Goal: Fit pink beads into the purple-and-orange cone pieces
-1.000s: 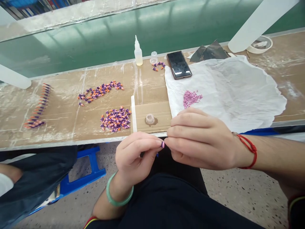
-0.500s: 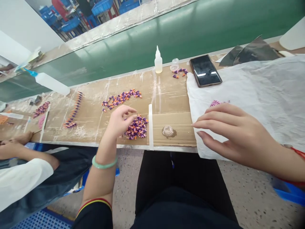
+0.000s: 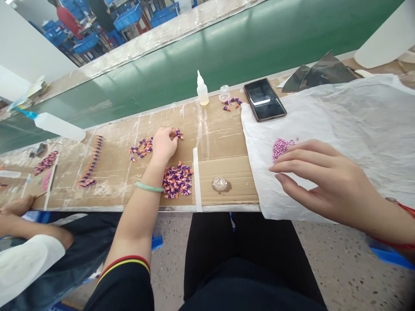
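Observation:
My left hand (image 3: 165,143) reaches over the far cluster of small purple-and-orange pieces (image 3: 142,147). Its fingertips are drawn together among them, and anything pinched there is hidden. Beside my left forearm lies a denser pile of the same pieces (image 3: 177,180). On the right, my right hand (image 3: 324,183) hovers over a white cloth (image 3: 363,116), fingers stretched and slightly apart. Close to its fingertips is a small heap of pink bits (image 3: 281,147). Between my hands, a small clear round dish (image 3: 219,184) rests on cardboard, with a wet-looking patch next to it.
A dropper bottle (image 3: 202,90), a clear cup (image 3: 224,93) and a phone (image 3: 265,99) stand or lie along the back. A white strip (image 3: 197,179) crosses the cardboard. Further left are a row of pieces (image 3: 92,162), a large bottle (image 3: 60,125) and another person's arm (image 3: 32,229).
My left hand has moved away from the near pile to the far cluster, its fingers closing together. The view has shifted slightly; more pink bits show beside my right hand, which stays spread.

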The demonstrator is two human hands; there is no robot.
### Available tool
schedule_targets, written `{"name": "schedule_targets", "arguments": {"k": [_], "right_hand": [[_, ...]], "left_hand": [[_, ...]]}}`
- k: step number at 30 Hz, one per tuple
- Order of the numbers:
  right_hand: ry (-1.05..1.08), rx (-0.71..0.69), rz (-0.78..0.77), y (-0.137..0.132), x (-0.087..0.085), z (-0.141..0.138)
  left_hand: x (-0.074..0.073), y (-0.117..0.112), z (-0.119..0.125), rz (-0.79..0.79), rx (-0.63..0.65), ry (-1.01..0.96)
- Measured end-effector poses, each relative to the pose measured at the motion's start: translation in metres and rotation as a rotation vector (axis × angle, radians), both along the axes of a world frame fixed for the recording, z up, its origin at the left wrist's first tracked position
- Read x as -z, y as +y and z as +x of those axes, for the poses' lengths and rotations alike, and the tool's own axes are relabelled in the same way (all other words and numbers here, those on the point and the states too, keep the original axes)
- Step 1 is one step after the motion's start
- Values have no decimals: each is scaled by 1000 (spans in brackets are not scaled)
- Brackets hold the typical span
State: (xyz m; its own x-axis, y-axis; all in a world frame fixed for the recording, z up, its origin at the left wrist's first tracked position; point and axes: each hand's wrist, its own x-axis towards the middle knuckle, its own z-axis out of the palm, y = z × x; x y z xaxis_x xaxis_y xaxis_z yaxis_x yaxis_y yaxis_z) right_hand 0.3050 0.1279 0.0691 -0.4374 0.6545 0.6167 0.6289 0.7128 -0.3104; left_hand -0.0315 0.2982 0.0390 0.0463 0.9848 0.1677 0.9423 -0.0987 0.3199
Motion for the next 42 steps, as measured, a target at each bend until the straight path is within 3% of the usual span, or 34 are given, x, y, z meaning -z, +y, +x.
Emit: {"name": "schedule_targets", "arguments": {"k": [5, 9, 11, 14, 17, 20, 22, 28, 32, 38, 42], "right_hand": [[7, 56, 24, -4, -9, 6], [-2, 196, 28, -12, -10, 28], [36, 277, 20, -17, -3, 39], [57, 345, -108, -23, 15, 50], [35, 321, -230, -26, 32, 52], [-2, 287, -299, -24, 41, 46], [-27, 273, -335, -21, 43, 42], [-56, 305, -361, -14, 46, 34], [-59, 321, -356, -11, 49, 31], [-80, 301, -380, -9, 46, 32], [-119, 280, -412, -12, 43, 34]], "left_hand": [[3, 4, -1, 79, 60, -79], [-10, -1, -7, 122, 98, -232], [-17, -8, -12, 88, 42, -404], [-27, -27, -16, 92, -50, -672], [-39, -56, -12, 41, 26, -717], [-49, -85, -3, 78, 0, -723], [-51, -100, 3, -6, -3, -747], [-47, -144, 16, -198, 38, -881], [-48, -170, 30, -325, 178, -923], [-32, -188, 41, -462, 497, -1046], [-21, -197, 44, -567, 480, -1115]]}}
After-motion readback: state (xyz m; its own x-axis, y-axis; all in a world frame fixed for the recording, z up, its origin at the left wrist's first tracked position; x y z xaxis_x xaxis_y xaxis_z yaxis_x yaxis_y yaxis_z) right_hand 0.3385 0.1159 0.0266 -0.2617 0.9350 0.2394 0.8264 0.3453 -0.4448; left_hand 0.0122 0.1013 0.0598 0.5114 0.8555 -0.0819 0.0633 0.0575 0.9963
